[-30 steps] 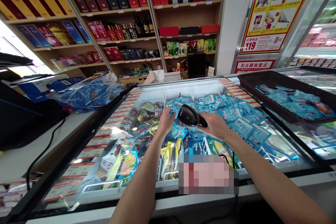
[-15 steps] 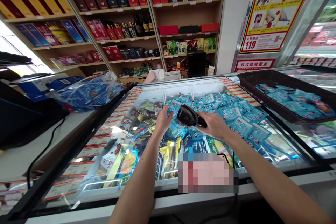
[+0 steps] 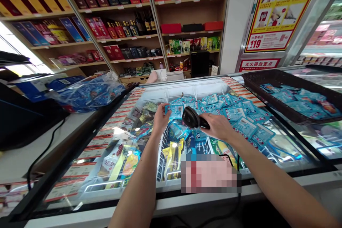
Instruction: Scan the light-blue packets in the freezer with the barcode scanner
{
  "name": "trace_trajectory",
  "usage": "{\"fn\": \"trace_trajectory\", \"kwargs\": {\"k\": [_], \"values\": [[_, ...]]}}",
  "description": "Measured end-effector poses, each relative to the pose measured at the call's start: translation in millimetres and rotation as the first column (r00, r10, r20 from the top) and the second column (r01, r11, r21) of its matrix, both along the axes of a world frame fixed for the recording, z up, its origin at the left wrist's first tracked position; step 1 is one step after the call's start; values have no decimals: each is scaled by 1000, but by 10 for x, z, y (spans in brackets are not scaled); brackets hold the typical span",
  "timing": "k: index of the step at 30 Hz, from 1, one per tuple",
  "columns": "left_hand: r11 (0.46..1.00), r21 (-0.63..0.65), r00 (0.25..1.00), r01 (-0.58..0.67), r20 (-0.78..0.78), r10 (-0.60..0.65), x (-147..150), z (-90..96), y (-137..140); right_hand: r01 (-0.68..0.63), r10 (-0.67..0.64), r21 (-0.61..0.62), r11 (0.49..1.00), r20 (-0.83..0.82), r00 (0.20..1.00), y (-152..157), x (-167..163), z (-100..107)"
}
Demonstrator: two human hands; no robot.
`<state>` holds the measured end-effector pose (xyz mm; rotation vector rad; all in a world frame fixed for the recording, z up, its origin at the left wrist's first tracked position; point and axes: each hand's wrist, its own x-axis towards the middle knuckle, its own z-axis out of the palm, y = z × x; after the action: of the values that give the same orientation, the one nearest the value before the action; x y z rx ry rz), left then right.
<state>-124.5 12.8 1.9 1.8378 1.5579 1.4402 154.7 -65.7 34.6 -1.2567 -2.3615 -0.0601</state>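
My left hand is closed on the left edge of a light-blue snack packet, whose printed back with a dark code patch faces up. In my right hand is a black handheld barcode scanner, gripped by its handle, its head just right of the packet. Under both hands lies the glass-topped freezer. Many more blue packets are spread to the right of the scanner. Below the hands are yellow wrappers in a white wire basket.
A dark tray of blue packets rests on the right. To the left, a clear plastic bag of blue packs sits beside a black monitor-like object. A pixelated patch hides something at the front edge. Stocked shelves stand behind.
My left hand has shifted slightly left, and the packet in it now shows more of its printed back. The scanner has moved slightly right, staying in my right hand.
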Motion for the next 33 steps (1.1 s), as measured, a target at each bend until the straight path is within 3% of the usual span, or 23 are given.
{"fn": "trace_trajectory", "kwargs": {"k": [6,26,33], "values": [[999,-1,998,-53,-17,53,0,-17,5,-9,9,-10,1000,23,1000,22,-2,-24],[999,32,1000,-10,-12,10,119,102,-102,-36,35,13,999,63,997,3,-15,-2],[997,53,998,-57,-24,59,11,35,-30,-2,1,13,1000,42,999,15,3,-30]]}}
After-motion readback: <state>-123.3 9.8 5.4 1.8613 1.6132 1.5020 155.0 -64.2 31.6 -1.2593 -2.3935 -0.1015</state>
